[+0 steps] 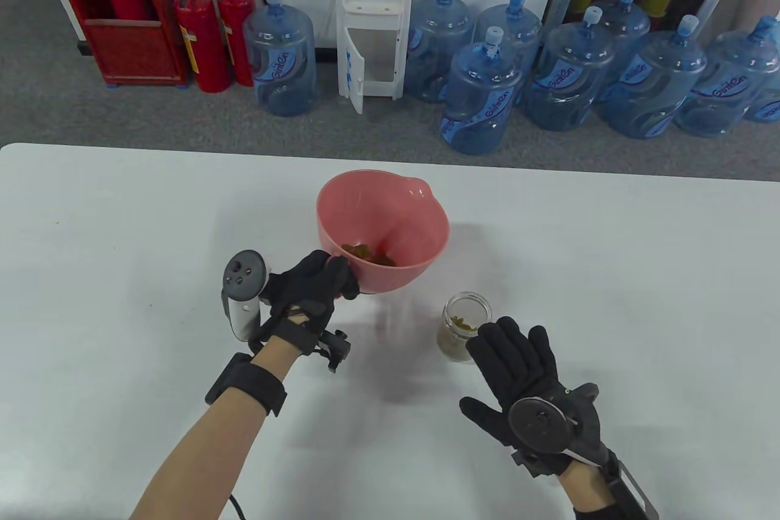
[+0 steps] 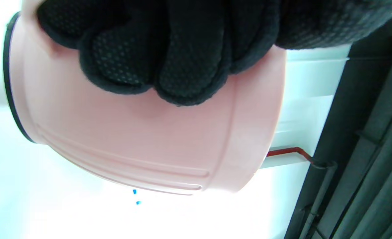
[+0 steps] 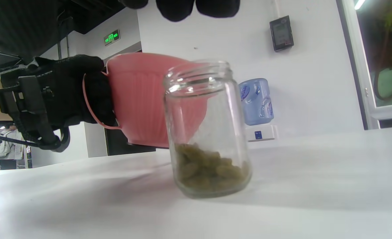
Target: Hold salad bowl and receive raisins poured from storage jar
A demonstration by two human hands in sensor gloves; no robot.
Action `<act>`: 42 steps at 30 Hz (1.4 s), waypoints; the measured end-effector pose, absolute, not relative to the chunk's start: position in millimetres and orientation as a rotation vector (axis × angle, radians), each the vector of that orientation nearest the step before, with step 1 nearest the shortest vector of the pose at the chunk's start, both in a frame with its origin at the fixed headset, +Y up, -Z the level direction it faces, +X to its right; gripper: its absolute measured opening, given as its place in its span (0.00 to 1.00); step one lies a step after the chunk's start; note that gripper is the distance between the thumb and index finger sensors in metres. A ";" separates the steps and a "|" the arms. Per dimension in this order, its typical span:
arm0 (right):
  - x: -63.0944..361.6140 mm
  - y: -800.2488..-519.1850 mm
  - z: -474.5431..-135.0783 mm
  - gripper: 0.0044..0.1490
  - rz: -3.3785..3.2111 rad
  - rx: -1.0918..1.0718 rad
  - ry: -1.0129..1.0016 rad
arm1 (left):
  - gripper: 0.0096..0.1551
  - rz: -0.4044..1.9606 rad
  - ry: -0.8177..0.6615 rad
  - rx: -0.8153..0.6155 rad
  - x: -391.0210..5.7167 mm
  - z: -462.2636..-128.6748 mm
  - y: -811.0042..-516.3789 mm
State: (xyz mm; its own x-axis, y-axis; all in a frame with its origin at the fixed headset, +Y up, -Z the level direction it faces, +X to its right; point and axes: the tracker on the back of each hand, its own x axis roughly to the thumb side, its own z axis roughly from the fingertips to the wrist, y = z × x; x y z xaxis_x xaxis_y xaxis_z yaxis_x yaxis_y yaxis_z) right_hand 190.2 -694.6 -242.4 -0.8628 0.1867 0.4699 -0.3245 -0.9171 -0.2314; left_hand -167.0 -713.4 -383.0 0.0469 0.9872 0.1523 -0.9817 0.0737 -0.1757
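Observation:
A pink salad bowl [image 1: 390, 221] is held tilted above the white table, with some raisins [image 1: 365, 252] at its low side. My left hand [image 1: 314, 288] grips its near rim; in the left wrist view my fingers [image 2: 169, 59] wrap the bowl's outer wall [image 2: 143, 139]. A lidless glass storage jar [image 1: 463, 325] stands upright on the table, with raisins [image 3: 209, 171] in its bottom. My right hand [image 1: 518, 373] is open, fingers spread, just behind the jar and not touching it. In the right wrist view the bowl [image 3: 143, 99] hangs behind the jar [image 3: 206, 129].
The white table [image 1: 122, 227] stretches wide on both sides. Beyond its far edge stand water bottles [image 1: 481, 99], a water dispenser [image 1: 372, 14] and fire extinguishers [image 1: 207, 38] on the floor.

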 end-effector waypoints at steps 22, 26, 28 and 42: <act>183.9 -694.5 -243.3 0.58 2.733 0.645 -0.450 | 0.22 1.323 -0.073 -0.262 -193.7 -349.0 -739.2; 176.7 -694.7 -243.7 0.58 2.721 0.655 -0.438 | 0.27 1.235 -0.075 -0.245 -197.1 -344.1 -741.9; 174.4 -694.8 -242.7 0.58 2.726 0.665 -0.446 | 0.32 1.170 -0.071 -0.228 -200.0 -340.5 -740.1; 171.1 -698.2 -244.3 0.58 2.710 0.667 -0.414 | 0.43 0.578 -0.343 0.144 -223.4 -270.0 -670.2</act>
